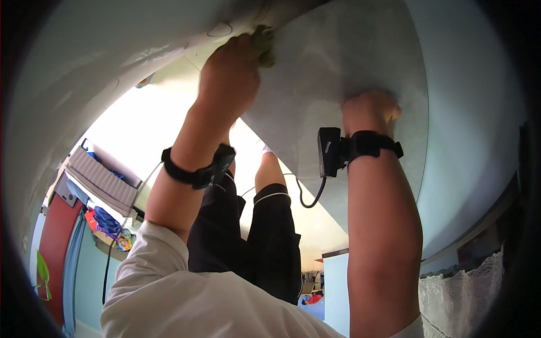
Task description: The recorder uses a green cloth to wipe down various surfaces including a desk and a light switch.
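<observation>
My left hand (231, 69) is at the top, its fingers closed around a crumpled greenish cloth (264, 46). The cloth touches or lies very near the flat grey surface (308, 80), by its left edge where a glossy pale panel (148, 46) meets it. On the right part of the grey surface rests my right hand (370, 109), curled into a fist with the thumb to the side. Nothing shows in it, though its fingertips are hidden. Each wrist wears a black strap with a small black device, the right one (329, 151) trailing a cable.
The grey surface's edge runs diagonally above my legs (270, 211). A pale wall (456, 105) rises to the right, with lace fabric (460, 291) below. At the left are a quilted pad (103, 175), blue bags (105, 219), a red door-like panel (59, 228) and a plant leaf (42, 270).
</observation>
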Demonstrator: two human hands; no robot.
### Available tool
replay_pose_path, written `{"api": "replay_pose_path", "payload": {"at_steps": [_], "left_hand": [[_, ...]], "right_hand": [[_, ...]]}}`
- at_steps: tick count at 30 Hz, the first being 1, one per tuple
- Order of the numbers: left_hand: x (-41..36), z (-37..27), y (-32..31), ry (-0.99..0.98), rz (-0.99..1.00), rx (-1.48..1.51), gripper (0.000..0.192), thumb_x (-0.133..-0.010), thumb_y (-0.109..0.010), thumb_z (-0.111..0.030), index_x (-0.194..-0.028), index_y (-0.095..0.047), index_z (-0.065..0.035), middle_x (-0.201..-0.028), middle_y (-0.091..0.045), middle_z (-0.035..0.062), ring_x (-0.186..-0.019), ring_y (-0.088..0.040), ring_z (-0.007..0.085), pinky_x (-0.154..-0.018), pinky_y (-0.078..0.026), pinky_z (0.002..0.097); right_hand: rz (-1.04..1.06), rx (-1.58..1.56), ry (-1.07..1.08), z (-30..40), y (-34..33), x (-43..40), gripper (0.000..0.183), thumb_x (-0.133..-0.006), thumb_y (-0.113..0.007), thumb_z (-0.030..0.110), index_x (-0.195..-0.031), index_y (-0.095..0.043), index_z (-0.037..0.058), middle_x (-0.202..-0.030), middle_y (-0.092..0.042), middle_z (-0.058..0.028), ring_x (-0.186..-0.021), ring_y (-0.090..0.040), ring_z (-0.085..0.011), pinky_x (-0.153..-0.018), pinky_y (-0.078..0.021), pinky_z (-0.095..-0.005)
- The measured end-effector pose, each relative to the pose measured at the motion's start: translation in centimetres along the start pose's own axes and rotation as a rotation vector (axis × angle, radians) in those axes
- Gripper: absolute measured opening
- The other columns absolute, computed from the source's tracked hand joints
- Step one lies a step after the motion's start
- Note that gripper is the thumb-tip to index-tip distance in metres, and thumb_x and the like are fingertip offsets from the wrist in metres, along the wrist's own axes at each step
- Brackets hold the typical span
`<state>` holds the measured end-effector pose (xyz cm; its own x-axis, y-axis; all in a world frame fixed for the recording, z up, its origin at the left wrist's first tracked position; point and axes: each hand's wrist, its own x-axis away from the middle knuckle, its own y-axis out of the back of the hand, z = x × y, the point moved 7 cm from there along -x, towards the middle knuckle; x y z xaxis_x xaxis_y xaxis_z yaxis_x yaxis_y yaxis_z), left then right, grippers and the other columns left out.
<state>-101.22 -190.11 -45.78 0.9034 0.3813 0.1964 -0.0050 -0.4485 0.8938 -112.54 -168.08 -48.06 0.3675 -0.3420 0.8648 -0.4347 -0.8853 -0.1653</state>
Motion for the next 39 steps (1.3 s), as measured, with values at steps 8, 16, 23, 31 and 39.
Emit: {"api": "replay_pose_path", "payload": {"at_steps": [8,16,23,31,39], "left_hand": [[-9.1,-9.2,-4.9,-0.166,0.313,-0.348,0.025,-0.087,-0.059,-0.018,-0.096,-0.066,0.0035,-0.099,-0.068,0.0238,-0.090,-0.066,0.0383,-0.077,-0.053,0.0474],[-2.0,-4.7,-4.6,-0.175,0.084,-0.086,0.031,-0.095,-0.052,-0.019,-0.121,-0.054,-0.0021,-0.094,-0.065,0.0208,-0.086,-0.066,0.0370,-0.073,-0.055,0.0446],[5.1,2.2,-2.1,0.223,0.288,0.125,0.028,-0.099,-0.047,-0.019,-0.121,-0.052,-0.0018,-0.097,-0.064,0.0264,-0.092,-0.063,0.0436,-0.083,-0.050,0.0515],[-3.0,-5.0,-5.5,0.012,0.325,-0.083,0.034,-0.092,-0.054,-0.016,-0.121,-0.058,0.0025,-0.104,-0.065,0.0256,-0.093,-0.066,0.0369,-0.082,-0.054,0.0431],[-4.7,-7.6,-3.5,-0.082,0.019,0.028,0.029,-0.088,-0.059,-0.015,-0.107,-0.062,0.0064,-0.105,-0.065,0.0256,-0.095,-0.065,0.0395,-0.081,-0.053,0.0438]], "right_hand": [[-0.219,-0.002,0.016,2.4,-1.8,-1.8,0.025,-0.100,-0.049,0.018,-0.104,-0.073,0.0159,-0.100,-0.075,-0.0098,-0.086,-0.067,-0.0135,-0.069,-0.0409,-0.0331],[-0.116,-0.126,0.060,2.2,-2.3,-3.8,0.039,-0.089,-0.066,0.017,-0.128,-0.065,0.0243,-0.138,-0.057,-0.0020,-0.127,-0.053,-0.0266,-0.094,-0.0482,-0.0518],[-0.103,-0.117,0.075,2.3,-2.5,-2.4,0.030,-0.093,-0.062,0.026,-0.120,-0.068,0.0160,-0.111,-0.072,-0.0095,-0.101,-0.069,-0.0215,-0.076,-0.0388,-0.0355],[-0.156,-0.114,-0.021,1.7,-4.3,-6.1,0.037,-0.086,-0.067,0.014,-0.121,-0.070,0.0237,-0.130,-0.063,0.0010,-0.119,-0.059,-0.0229,-0.079,-0.0515,-0.0470],[-0.208,-0.077,0.105,2.9,-3.1,-5.2,0.042,-0.083,-0.070,0.012,-0.122,-0.069,0.0266,-0.130,-0.062,0.0023,-0.119,-0.058,-0.0223,-0.078,-0.0516,-0.0460]]}}
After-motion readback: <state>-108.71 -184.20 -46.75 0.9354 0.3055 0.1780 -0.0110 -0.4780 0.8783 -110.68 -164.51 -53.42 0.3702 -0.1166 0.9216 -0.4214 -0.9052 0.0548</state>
